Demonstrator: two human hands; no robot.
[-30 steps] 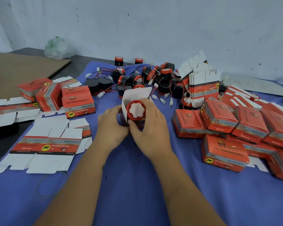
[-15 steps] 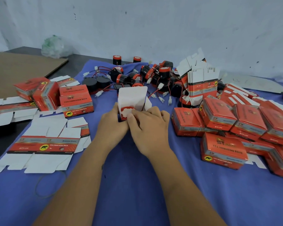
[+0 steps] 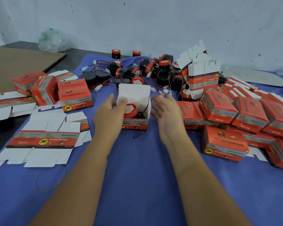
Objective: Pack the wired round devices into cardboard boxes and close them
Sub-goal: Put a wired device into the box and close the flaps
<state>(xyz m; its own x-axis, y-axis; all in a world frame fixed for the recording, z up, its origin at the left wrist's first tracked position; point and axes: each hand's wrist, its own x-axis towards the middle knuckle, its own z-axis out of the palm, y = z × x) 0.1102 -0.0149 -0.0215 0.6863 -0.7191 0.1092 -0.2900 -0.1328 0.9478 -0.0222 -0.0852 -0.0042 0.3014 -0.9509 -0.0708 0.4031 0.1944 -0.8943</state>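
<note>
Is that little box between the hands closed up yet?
No, still open. The box has its white lid flap standing upright, and the red-rimmed round device shows inside, its wire trailing over the right wall.

The scene is lit evenly by soft, diffuse light; only faint shadows are cast. Slight overall softness is seen, and straight lines are bowed toward the frame's edges.
</note>
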